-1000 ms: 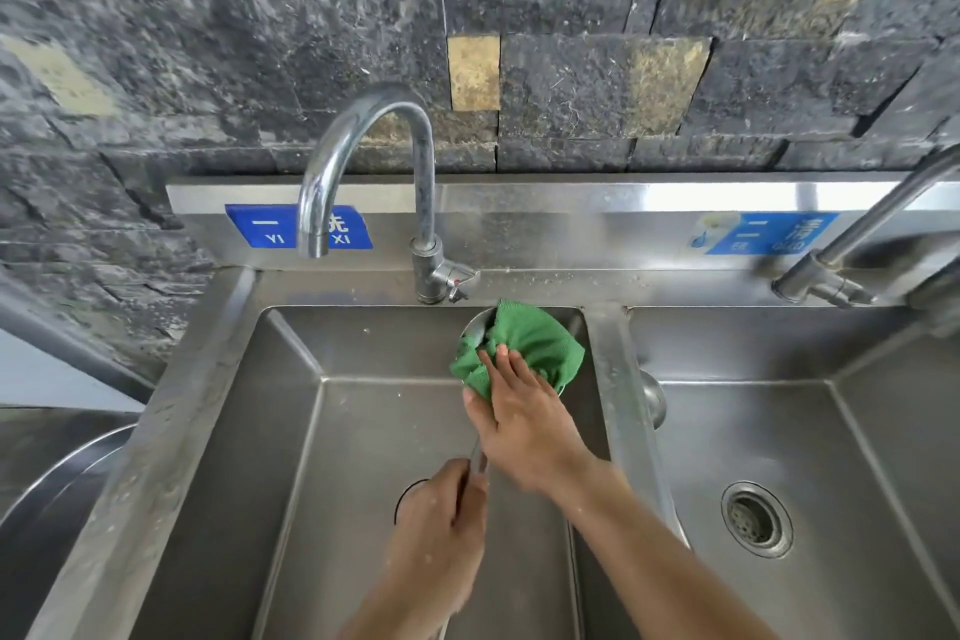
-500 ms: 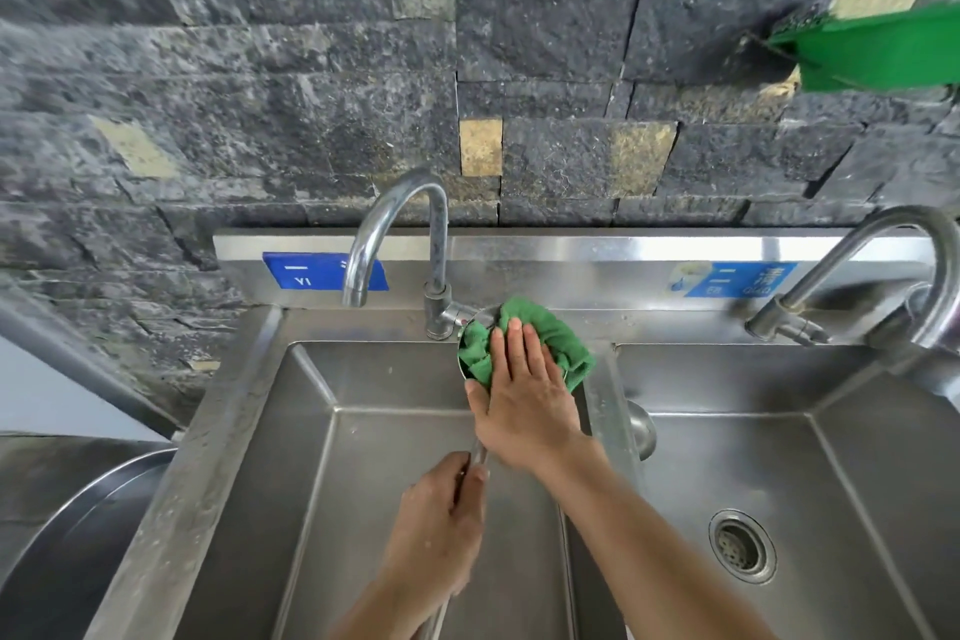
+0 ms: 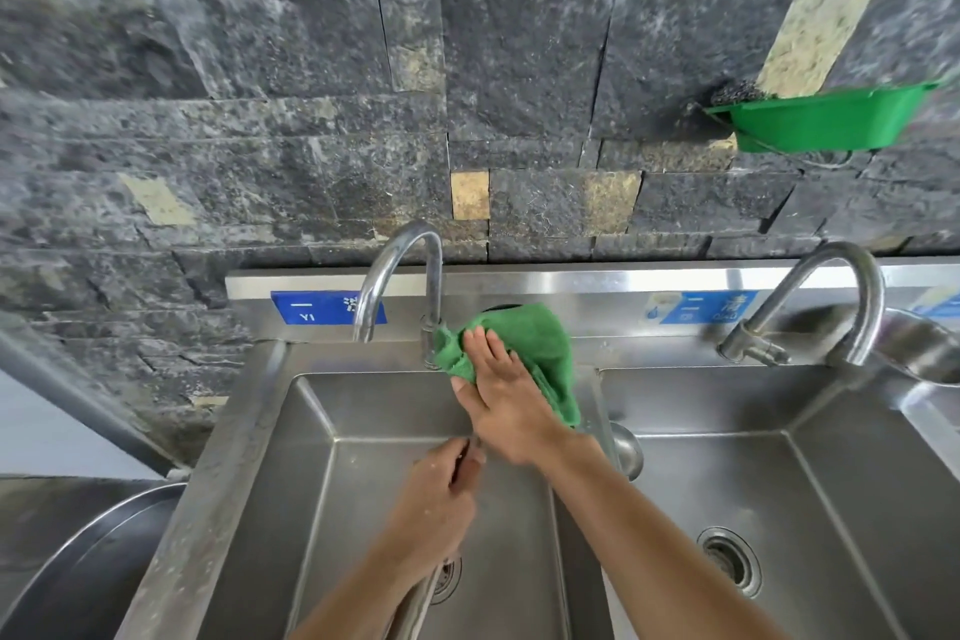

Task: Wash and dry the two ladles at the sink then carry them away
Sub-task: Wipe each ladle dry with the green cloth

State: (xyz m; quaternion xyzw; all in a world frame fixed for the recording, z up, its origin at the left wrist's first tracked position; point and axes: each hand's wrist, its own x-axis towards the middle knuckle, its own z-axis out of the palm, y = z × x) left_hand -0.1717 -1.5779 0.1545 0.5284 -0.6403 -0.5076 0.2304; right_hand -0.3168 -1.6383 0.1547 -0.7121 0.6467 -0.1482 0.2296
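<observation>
My left hand (image 3: 441,499) grips the metal handle (image 3: 415,598) of a ladle over the left sink basin (image 3: 311,483). My right hand (image 3: 506,395) presses a green cloth (image 3: 535,343) flat over the ladle's bowl, which the cloth hides almost wholly. The cloth sits just right of the left faucet's base. A second ladle's round steel bowl (image 3: 626,450) shows at the divider between the basins, behind my right forearm.
The left faucet (image 3: 400,276) arches over the left basin. The right faucet (image 3: 836,296) stands over the right basin (image 3: 779,483) with its drain (image 3: 730,561). A green plastic bin (image 3: 821,120) hangs on the stone wall. A large steel vessel rim (image 3: 88,551) lies at the lower left.
The camera has tilted up, showing more wall. My right hand and the cloth have shifted up toward the faucet base, rubbing over the ladle bowl. My left hand keeps its grip.
</observation>
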